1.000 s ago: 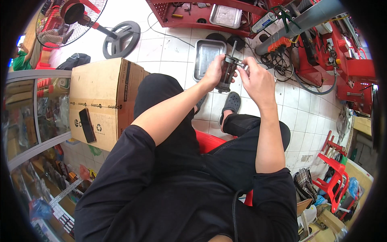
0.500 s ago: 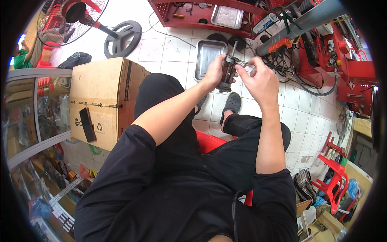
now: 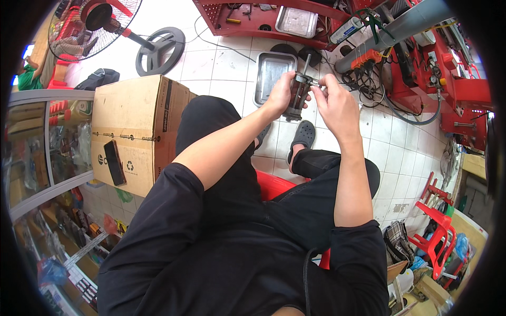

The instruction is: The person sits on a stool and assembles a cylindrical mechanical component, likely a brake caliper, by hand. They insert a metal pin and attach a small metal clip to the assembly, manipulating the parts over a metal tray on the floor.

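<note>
In front of my knees, my left hand (image 3: 280, 97) is wrapped round a dark, caged cylindrical metal part (image 3: 298, 97). A thin rod (image 3: 308, 63) sticks up from its far end, and the part leans slightly to the right. My right hand (image 3: 337, 105) is at the part's upper right side, thumb and fingers pinched together. A small metallic piece shows at those fingertips; its kind is too small to make out.
A metal tray (image 3: 275, 79) lies on the tiled floor beyond my left hand. To the left stand a cardboard box (image 3: 126, 110) with a phone (image 3: 115, 162) on it, and a fan (image 3: 100, 18). A red workbench (image 3: 232, 29) is ahead; cables (image 3: 371, 87) and red machinery (image 3: 416, 73) are right.
My right hand has shifted slightly left, its fingers closer to the side of the metal part. My left hand and the part have stayed almost still.
</note>
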The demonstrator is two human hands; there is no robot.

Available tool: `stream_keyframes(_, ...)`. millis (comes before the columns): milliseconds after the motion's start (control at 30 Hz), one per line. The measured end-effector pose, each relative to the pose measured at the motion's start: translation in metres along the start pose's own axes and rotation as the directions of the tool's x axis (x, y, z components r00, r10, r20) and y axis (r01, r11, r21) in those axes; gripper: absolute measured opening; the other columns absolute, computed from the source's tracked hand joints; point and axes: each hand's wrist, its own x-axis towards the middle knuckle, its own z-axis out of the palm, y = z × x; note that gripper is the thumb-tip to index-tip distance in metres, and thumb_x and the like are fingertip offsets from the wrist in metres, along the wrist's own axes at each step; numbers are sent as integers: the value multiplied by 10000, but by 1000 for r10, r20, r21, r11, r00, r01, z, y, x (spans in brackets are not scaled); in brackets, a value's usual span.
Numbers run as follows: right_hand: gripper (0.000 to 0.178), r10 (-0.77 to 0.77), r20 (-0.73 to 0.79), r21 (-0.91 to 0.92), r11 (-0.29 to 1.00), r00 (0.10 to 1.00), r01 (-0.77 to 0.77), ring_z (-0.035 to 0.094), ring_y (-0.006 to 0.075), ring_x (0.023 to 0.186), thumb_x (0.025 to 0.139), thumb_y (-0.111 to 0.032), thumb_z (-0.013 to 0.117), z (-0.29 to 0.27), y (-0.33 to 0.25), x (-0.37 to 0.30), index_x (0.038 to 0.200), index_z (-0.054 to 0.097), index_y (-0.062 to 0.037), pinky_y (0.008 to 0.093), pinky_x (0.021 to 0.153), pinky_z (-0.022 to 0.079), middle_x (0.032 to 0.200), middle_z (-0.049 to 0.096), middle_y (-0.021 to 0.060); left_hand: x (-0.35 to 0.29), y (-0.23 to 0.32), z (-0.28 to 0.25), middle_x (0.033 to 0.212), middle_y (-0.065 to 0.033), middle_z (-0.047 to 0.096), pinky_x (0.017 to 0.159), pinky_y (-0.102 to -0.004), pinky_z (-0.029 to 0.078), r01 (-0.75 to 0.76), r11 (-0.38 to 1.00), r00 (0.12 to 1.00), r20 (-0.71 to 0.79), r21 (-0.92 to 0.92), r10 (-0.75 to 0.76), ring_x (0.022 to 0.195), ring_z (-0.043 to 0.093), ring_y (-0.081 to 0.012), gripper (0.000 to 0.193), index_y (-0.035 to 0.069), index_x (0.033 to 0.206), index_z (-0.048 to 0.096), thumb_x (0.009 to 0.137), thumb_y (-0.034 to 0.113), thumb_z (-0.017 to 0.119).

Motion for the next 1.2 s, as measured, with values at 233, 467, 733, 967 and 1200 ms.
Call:
stream_keyframes(233, 268, -40, -48, -3, 999, 998, 39, 626, 319, 654, 857, -328, 577, -2, 2, -1, 847, 583, -60, 407, 575, 464, 661, 627, 118, 4, -4, 1, 760, -140, 624, 577, -349, 521, -1, 1000, 1000, -5, -27, 0, 632, 607, -228, 536, -15, 964, 545, 931, 429, 246)
stream_keyframes(467, 243, 130, 52, -70, 989, 990, -127, 629, 314, 642, 850, -307, 593, -7, -7, 0, 866, 580, -65, 397, 576, 471, 648, 635, 102, -6, 5, 7, 739, -144, 619, 578, -348, 513, -15, 1000, 999, -32, 15, 16, 615, 601, -230, 536, -13, 971, 548, 925, 427, 245)
stream_keyframes(733, 248, 122, 32, -23, 992, 992, -121, 635, 305, 642, 841, -304, 604, -6, -5, 2, 900, 567, -65, 404, 576, 466, 638, 640, 94, 1, -2, 0, 767, -160, 625, 565, -351, 504, -4, 1000, 1000, -13, -15, 4, 599, 603, -247, 543, -13, 972, 549, 919, 438, 251)
stream_keyframes(967, 242, 9, 37, -59, 998, 999, -7, 638, 292, 655, 830, -283, 611, -3, -2, -1, 917, 550, -65, 393, 578, 469, 694, 652, 97, 2, -2, 0, 767, -158, 626, 587, -350, 506, 4, 1000, 1000, 7, -21, -4, 610, 609, -248, 551, -7, 987, 553, 915, 448, 251)
stream_keyframes(1200, 249, -18, -52, 7, 1000, 999, 18, 634, 306, 656, 844, -300, 589, -5, -5, -3, 893, 565, -57, 387, 575, 471, 704, 653, 105, 0, 0, 3, 765, -156, 625, 607, -352, 511, 26, 999, 999, -35, -23, -27, 623, 607, -244, 564, -11, 981, 555, 911, 456, 246)
